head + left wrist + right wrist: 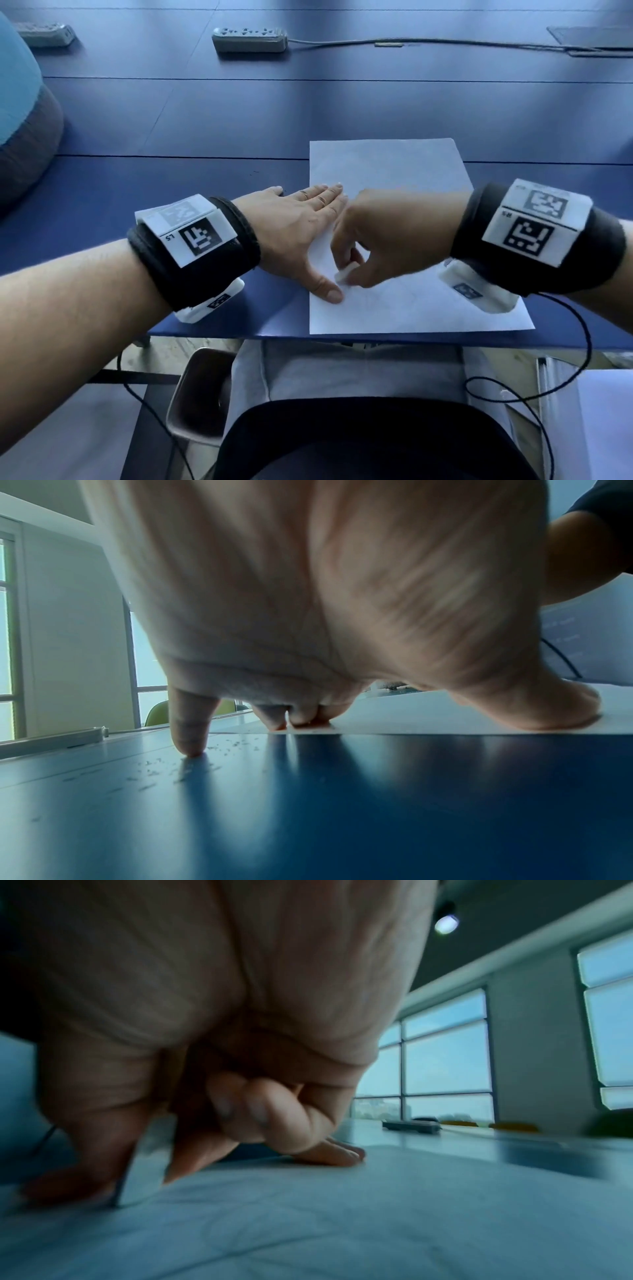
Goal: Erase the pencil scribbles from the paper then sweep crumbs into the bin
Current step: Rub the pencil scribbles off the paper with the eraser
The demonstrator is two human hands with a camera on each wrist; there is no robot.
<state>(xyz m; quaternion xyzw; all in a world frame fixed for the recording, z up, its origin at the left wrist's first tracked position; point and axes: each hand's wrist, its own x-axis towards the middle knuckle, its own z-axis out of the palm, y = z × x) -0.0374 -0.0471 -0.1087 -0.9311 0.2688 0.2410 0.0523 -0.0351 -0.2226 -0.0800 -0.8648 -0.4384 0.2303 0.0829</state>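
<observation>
Paper [387, 164] lies on the blue table [205, 113]; its scribbles are barely discernible. It is pinned flat by the left hand [294, 222], fingers straight. A white eraser [344, 275], mostly hidden, is pinched by the right hand [390, 240] beside the left thumb.

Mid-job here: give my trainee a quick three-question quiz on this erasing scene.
1. True or false: the left hand lies flat, pressing the paper.
2. What does the right hand pinch? A) pencil B) eraser C) brush
3. Where do crumbs lie?

Key: 1 true. 2 B. 3 On the table, left of the paper, near the left little finger.
</observation>
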